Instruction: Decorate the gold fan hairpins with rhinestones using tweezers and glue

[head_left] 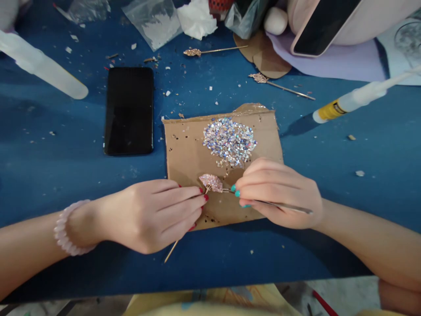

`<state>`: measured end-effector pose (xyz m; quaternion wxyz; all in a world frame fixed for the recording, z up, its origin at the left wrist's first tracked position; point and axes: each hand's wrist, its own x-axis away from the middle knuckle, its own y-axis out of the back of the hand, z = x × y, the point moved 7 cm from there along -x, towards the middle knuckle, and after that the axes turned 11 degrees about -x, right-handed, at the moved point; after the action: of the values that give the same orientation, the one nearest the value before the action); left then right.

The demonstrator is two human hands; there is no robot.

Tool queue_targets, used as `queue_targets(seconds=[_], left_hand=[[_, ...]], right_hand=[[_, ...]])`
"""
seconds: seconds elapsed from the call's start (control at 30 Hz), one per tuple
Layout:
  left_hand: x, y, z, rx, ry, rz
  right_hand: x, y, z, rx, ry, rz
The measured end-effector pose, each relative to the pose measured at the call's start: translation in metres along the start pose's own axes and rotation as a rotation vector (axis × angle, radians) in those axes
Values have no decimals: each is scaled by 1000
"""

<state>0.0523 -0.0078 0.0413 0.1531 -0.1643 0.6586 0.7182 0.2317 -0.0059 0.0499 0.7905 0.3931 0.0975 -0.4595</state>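
Observation:
My left hand (161,210) is closed on a hairpin (211,182) with a fan-shaped head covered in pink, glittering chips. Its thin golden stem comes out below my fingers and points toward the table's front edge. In my right hand (279,191) a pair of metal tweezers (286,207) is pinched, its tips at the right edge of the fan. Both hands are over a piece of brown cardboard (184,158). On it, just beyond the fan, lies a loose pile of shiny blue, white and pink chips (230,141).
A black phone (129,111) lies left of the cardboard. Two more hairpins (197,52) lie farther back. A glue bottle with a yellow label (335,109) is at the right, a white tube (49,66) at the left. Plastic bags (154,24) and crumpled tissue (197,18) are at the back.

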Motion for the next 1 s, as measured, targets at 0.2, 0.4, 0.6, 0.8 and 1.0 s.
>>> queue_targets(seconds=[0.2, 0.4, 0.6, 0.8, 1.0], left_hand=[[0, 0, -1, 14, -21, 5], [2, -2, -5, 32, -98, 27], [3, -3, -5, 31, -102, 30], [-1, 0, -3, 32, -91, 9], [-7, 4, -1, 61, -99, -17]], right_hand=[[0, 3, -2, 28, -26, -11], [2, 6, -6, 23, -71, -30], [3, 1, -4, 42, -37, 56], [4, 0, -5, 33, -41, 78], [4, 0, -4, 29, -29, 81]])
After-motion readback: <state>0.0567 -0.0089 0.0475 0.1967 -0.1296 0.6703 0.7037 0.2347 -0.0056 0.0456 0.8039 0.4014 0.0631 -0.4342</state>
